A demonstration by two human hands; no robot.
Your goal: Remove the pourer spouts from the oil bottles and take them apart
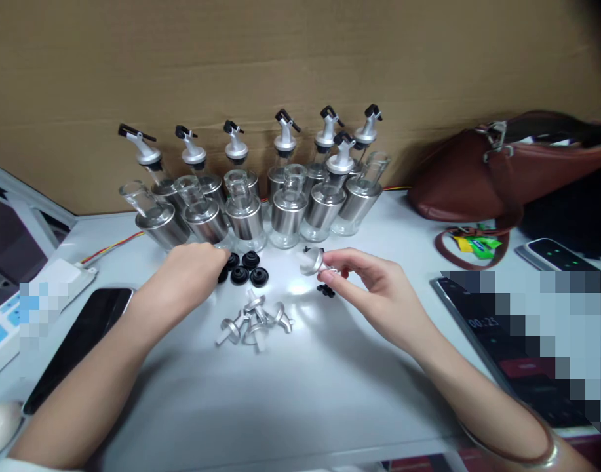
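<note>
My right hand (pixel 373 282) pinches a silver pour spout (pixel 312 262) between thumb and fingers, its round flange facing left. My left hand (pixel 194 265) is curled downward at the left end of a cluster of black rubber stoppers (pixel 240 274). Its fingertips are hidden behind the hand, so what they hold, if anything, does not show. Between the hands and closer to me lies a small pile of silver pour spouts (pixel 255 321). A few tiny black parts (pixel 326 290) rest beneath my right hand.
Steel-sleeved glass bottles (pixel 289 213) stand in front, several uncapped; those behind mostly carry spouts with black levers (pixel 285 134). Cardboard (pixel 261 59) backs the table. A brown bag (pixel 467 170) and phone (pixel 497 347) lie right; another phone (pixel 84 341) and a power strip (pixel 5 321) lie left.
</note>
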